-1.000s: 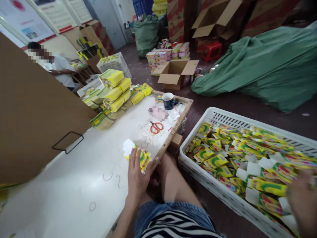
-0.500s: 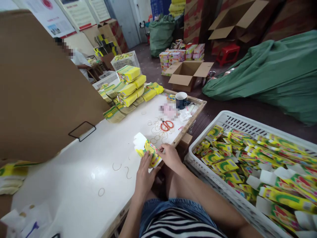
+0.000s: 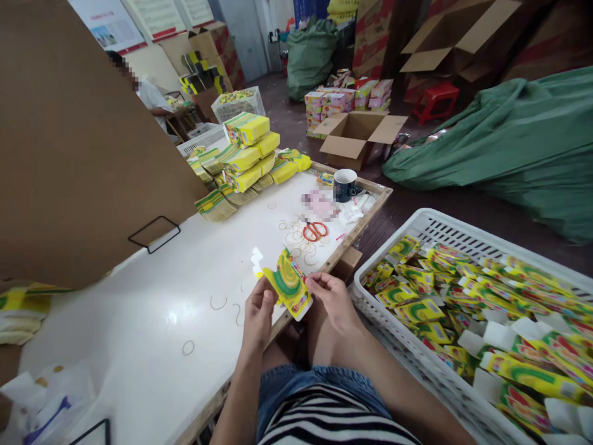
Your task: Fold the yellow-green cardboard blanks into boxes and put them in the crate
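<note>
Head view shows the grip of both hands closed on one yellow carton (image 3: 290,281): the left hand (image 3: 258,309) pinches its left side between thumb and fingers, and the right hand (image 3: 332,300) pinches its right side with fingertips. This carton is tilted above the near edge of the counter (image 3: 157,334), its white flap toward the upper left. It carries a green curved print and small coloured letters, which are too small for reading. The counter has a white top and a wooden rim (image 3: 364,225); the near edge passes just under the carton, and a wide part of the top extends to the left. On it, beyond the hands, are orange-handled scissors (image 3: 315,232) among thin loops (image 3: 296,238), and a dark mug (image 3: 343,185) near the far corner. Yellow stacks (image 3: 248,161) stand along the far side, beside a large brown cardboard panel (image 3: 83,154). To the right, apart from the counter, a white basket (image 3: 393,238) holds many similar cartons (image 3: 417,312); their letters I cannot read surely. Farther are an open box (image 3: 351,148), a red stool (image 3: 435,99), a green sheet (image 3: 500,148), a person (image 3: 152,99) and wall posters (image 3: 109,28) with unreadable text.
</note>
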The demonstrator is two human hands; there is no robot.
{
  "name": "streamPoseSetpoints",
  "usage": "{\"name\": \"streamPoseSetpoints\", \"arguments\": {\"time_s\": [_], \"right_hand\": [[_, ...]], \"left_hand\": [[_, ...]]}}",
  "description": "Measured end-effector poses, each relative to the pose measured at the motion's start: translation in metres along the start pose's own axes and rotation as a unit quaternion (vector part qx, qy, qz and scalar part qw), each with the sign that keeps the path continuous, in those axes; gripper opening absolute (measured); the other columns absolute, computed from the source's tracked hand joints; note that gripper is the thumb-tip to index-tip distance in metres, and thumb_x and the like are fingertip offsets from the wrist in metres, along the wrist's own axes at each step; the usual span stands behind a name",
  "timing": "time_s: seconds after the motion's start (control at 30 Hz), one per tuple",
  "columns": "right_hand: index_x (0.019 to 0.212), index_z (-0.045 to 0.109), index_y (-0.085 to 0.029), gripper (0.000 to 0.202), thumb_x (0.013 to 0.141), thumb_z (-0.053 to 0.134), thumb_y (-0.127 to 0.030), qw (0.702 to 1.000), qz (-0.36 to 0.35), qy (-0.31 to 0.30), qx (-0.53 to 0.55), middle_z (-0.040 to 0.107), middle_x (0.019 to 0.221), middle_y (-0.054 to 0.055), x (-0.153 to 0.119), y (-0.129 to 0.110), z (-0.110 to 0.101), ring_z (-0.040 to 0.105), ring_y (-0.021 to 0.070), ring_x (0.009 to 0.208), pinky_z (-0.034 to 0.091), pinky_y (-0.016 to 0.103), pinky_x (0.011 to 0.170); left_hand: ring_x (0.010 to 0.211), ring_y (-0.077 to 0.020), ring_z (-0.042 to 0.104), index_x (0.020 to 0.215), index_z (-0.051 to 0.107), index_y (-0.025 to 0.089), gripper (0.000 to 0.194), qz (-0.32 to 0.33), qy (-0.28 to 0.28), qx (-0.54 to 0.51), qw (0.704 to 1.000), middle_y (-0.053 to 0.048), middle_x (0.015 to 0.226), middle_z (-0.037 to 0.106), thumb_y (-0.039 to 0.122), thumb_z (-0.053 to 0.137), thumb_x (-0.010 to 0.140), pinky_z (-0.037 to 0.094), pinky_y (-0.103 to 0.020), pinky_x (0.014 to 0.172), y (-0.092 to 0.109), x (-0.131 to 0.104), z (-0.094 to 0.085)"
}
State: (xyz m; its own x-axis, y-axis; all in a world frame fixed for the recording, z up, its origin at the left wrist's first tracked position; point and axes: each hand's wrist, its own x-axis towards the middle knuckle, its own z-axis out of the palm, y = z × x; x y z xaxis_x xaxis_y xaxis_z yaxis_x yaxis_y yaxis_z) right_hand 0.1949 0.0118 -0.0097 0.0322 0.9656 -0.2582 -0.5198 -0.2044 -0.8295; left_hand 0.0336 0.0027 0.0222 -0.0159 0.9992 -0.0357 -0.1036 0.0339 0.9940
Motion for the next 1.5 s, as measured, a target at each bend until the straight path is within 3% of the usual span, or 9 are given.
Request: {"name": "streamPoseSetpoints", "arguments": {"time_s": [0.2,0.37,0.53,0.67,0.87,1.03,1.13,1.37,1.5], "right_hand": [[0.079,0.072,-0.019,0.032,0.061,0.085,-0.042,0.999,0.012,-0.004,0.042,0.071,0.075,0.002,-0.022,-0.012,0.003,0.063,0.0171,0.073,0.051,0.031,0.074],[0.077,0.071,-0.019,0.032,0.061,0.084,-0.044,1.0,-0.001,0.008,0.02,0.071,0.076,0.002,-0.028,-0.013,-0.003,0.063,0.0172,0.074,0.051,0.031,0.076],[0.085,0.071,-0.018,0.03,0.071,0.078,-0.044,0.995,-0.053,-0.023,-0.085,0.072,0.086,0.004,-0.038,-0.016,-0.006,0.064,0.0186,0.081,0.05,0.03,0.077],[0.077,0.067,-0.017,0.027,0.081,0.067,-0.044,0.975,-0.097,-0.018,-0.199,0.067,0.072,0.002,-0.046,-0.016,-0.004,0.059,0.0162,0.068,0.047,0.026,0.064],[0.082,0.064,-0.019,0.02,0.085,0.063,-0.039,0.948,-0.16,0.049,-0.271,0.065,0.072,0.001,-0.049,-0.014,-0.01,0.056,0.0152,0.062,0.045,0.026,0.06],[0.124,0.056,-0.022,0.04,0.086,0.063,-0.035,0.956,-0.177,-0.048,-0.231,0.066,0.109,0.008,-0.047,-0.029,-0.016,0.062,0.0172,0.079,0.051,0.027,0.067],[0.13,0.052,-0.023,0.044,0.089,0.061,-0.036,0.962,-0.166,-0.098,-0.191,0.066,0.108,0.008,-0.045,-0.04,-0.018,0.064,0.0186,0.086,0.052,0.029,0.074],[0.111,0.058,-0.021,0.026,0.091,0.055,-0.038,0.938,-0.127,-0.222,-0.236,0.06,0.082,0.002,-0.038,-0.065,-0.029,0.057,0.0155,0.072,0.045,0.025,0.062],[0.084,0.062,-0.018,0.024,0.094,0.05,-0.037,0.91,-0.18,-0.206,-0.31,0.058,0.077,0.003,-0.034,-0.072,-0.03,0.054,0.0157,0.07,0.043,0.026,0.063]], "left_hand": [[0.127,-0.0325,0.053,0.1,0.07,0.015,0.051,-0.056,-0.132,-0.19,0.971,-0.016,0.121,0.068,0.058,0.071,0.072,0.044,-0.046,0.106,0.008,-0.002,0.028],[0.121,-0.0312,0.059,0.081,0.069,0.016,0.04,-0.048,-0.113,-0.215,0.969,-0.013,0.111,0.073,0.053,0.078,0.067,0.049,-0.043,0.099,0.001,-0.006,0.031],[0.1,-0.0277,0.07,0.089,0.069,0.016,0.04,-0.078,-0.087,-0.206,0.971,-0.011,0.095,0.076,0.049,0.078,0.069,0.056,-0.038,0.085,-0.002,-0.005,0.032],[0.08,-0.0206,0.072,0.09,0.064,0.016,0.041,-0.074,-0.008,-0.147,0.986,-0.006,0.083,0.075,0.05,0.077,0.071,0.056,-0.028,0.071,-0.003,-0.007,0.039],[0.087,-0.0162,0.07,0.129,0.034,0.027,0.064,-0.008,0.01,-0.03,0.999,-0.003,0.101,0.07,0.031,0.074,0.079,0.055,-0.027,0.075,0.008,-0.02,0.045],[0.092,-0.02,0.07,0.139,0.019,0.029,0.074,-0.034,-0.093,-0.022,0.995,-0.006,0.106,0.069,0.029,0.068,0.084,0.055,-0.033,0.08,0.018,-0.028,0.043],[0.094,-0.0212,0.069,0.14,0.023,0.028,0.069,-0.042,-0.135,-0.027,0.99,-0.008,0.109,0.069,0.028,0.066,0.085,0.054,-0.033,0.083,0.023,-0.029,0.039],[0.08,-0.0188,0.071,0.115,0.044,0.024,0.044,-0.079,-0.213,-0.073,0.971,-0.004,0.092,0.073,0.024,0.072,0.081,0.054,-0.027,0.071,0.029,-0.033,0.034],[0.08,-0.0202,0.072,0.126,0.039,0.025,0.059,-0.103,-0.211,-0.089,0.968,-0.004,0.093,0.073,0.024,0.074,0.078,0.056,-0.031,0.074,0.027,-0.032,0.038]]}}
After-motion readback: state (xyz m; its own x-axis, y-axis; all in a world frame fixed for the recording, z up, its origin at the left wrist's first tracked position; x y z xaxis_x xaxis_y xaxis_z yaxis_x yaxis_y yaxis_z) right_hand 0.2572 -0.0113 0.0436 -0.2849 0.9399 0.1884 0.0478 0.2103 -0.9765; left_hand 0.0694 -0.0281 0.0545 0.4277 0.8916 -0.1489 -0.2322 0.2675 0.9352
